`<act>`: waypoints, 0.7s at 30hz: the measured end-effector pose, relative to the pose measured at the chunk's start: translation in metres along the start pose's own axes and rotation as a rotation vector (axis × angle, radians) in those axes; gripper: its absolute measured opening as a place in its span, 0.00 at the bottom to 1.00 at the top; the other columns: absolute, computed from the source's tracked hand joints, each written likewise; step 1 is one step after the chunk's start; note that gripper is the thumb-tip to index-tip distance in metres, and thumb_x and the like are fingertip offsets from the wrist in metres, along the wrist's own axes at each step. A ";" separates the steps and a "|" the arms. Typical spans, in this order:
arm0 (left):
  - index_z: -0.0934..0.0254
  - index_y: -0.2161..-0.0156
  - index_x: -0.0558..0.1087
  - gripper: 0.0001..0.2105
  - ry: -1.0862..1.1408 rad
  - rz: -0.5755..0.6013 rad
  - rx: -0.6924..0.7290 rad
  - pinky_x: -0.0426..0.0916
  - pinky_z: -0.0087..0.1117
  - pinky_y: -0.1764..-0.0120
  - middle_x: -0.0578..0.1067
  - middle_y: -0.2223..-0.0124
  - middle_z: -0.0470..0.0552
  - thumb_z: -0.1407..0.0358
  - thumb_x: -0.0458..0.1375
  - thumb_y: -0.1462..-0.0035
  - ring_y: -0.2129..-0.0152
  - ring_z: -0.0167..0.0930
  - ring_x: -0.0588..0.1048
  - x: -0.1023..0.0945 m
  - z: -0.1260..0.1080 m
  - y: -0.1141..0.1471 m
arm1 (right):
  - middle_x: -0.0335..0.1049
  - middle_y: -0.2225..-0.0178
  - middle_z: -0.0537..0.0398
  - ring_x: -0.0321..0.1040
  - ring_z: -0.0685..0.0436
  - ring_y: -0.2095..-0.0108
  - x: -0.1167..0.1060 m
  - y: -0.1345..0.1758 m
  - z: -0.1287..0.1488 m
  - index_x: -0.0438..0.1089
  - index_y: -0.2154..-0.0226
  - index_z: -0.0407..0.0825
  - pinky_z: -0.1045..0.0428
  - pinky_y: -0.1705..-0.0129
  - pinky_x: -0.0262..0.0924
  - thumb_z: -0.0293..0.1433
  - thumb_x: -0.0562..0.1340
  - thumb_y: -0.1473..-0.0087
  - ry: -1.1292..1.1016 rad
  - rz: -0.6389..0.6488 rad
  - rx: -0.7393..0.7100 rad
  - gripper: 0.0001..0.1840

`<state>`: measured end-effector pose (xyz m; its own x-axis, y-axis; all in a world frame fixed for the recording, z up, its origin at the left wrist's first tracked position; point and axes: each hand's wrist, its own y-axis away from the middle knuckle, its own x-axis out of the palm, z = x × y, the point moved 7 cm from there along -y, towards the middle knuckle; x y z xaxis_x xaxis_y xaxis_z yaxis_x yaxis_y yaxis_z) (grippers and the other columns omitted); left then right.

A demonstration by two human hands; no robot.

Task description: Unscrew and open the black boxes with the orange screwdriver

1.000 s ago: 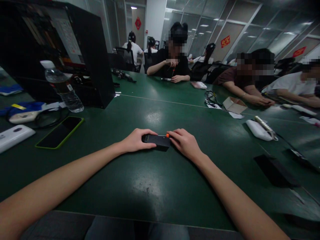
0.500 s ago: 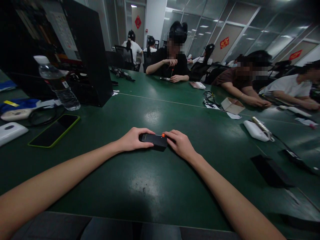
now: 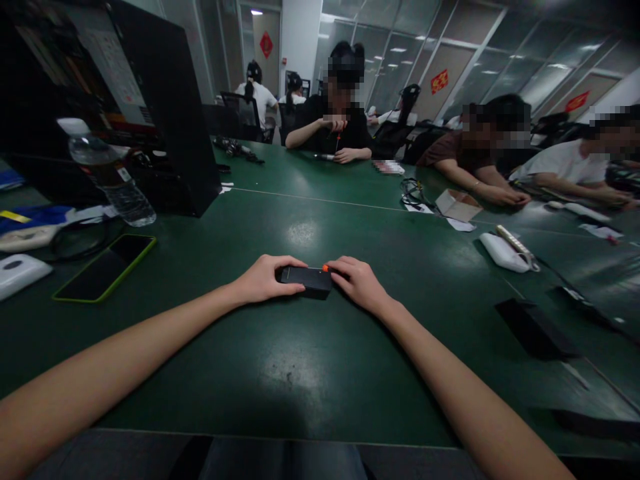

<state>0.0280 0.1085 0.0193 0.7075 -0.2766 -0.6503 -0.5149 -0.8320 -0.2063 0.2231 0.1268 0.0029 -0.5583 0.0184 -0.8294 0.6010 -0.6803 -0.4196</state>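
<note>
A small black rectangular box (image 3: 316, 280) lies on the green table in front of me. My left hand (image 3: 265, 277) grips its left end, with the thumb on the near side and the fingers on the far side. At the box's far right corner shows a small orange piece (image 3: 325, 268), its kind too small to tell. My right hand (image 3: 357, 280) has its fingers drawn together on this orange piece, against the right end of the box. The right fingertips are partly hidden.
A phone (image 3: 107, 267), a water bottle (image 3: 113, 177) and a black computer case (image 3: 175, 113) stand or lie to the left. Rightward are a white device (image 3: 503, 252), a dark flat object (image 3: 535, 327) and an open carton (image 3: 457, 205). Several people sit across the green table (image 3: 225, 380).
The camera view has shifted slightly, moving the background left in the picture. Both hands keep nearly the same hold at the black box.
</note>
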 end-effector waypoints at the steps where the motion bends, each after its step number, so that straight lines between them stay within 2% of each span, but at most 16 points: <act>1: 0.64 0.49 0.77 0.23 -0.001 0.000 0.005 0.67 0.31 0.60 0.81 0.56 0.52 0.54 0.67 0.46 0.62 0.35 0.78 0.000 0.000 0.000 | 0.75 0.60 0.47 0.71 0.42 0.59 -0.004 0.003 -0.002 0.75 0.53 0.47 0.47 0.54 0.67 0.33 0.57 0.35 0.016 0.004 0.002 0.14; 6: 0.64 0.49 0.77 0.23 -0.017 -0.010 0.035 0.66 0.31 0.62 0.81 0.57 0.52 0.54 0.66 0.46 0.64 0.34 0.78 0.002 0.001 0.002 | 0.75 0.61 0.46 0.72 0.41 0.62 -0.039 0.020 -0.010 0.75 0.54 0.47 0.47 0.60 0.67 0.37 0.57 0.35 0.186 -0.029 0.019 0.15; 10: 0.63 0.48 0.77 0.23 -0.015 -0.014 0.046 0.65 0.30 0.64 0.81 0.58 0.51 0.52 0.66 0.46 0.66 0.33 0.77 0.003 0.003 0.003 | 0.76 0.66 0.49 0.72 0.45 0.69 -0.064 0.027 0.015 0.73 0.52 0.45 0.50 0.66 0.64 0.35 0.58 0.36 0.260 -0.086 -0.112 0.15; 15: 0.64 0.48 0.77 0.22 0.000 -0.012 0.072 0.66 0.30 0.62 0.81 0.57 0.51 0.53 0.66 0.45 0.64 0.33 0.78 0.003 0.002 0.003 | 0.75 0.68 0.55 0.68 0.50 0.74 -0.060 0.028 0.061 0.66 0.42 0.46 0.53 0.70 0.59 0.31 0.57 0.35 0.245 0.041 -0.313 0.20; 21: 0.65 0.48 0.77 0.23 -0.003 -0.018 0.127 0.68 0.30 0.59 0.81 0.56 0.52 0.56 0.68 0.47 0.62 0.34 0.79 0.004 -0.001 0.005 | 0.69 0.73 0.58 0.63 0.51 0.78 -0.047 0.031 0.080 0.66 0.41 0.48 0.52 0.73 0.52 0.30 0.56 0.34 0.362 0.124 -0.378 0.20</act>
<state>0.0292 0.1030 0.0166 0.7162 -0.2603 -0.6475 -0.5593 -0.7691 -0.3094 0.2223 0.0463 0.0583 -0.2772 0.2514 -0.9273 0.8513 -0.3832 -0.3584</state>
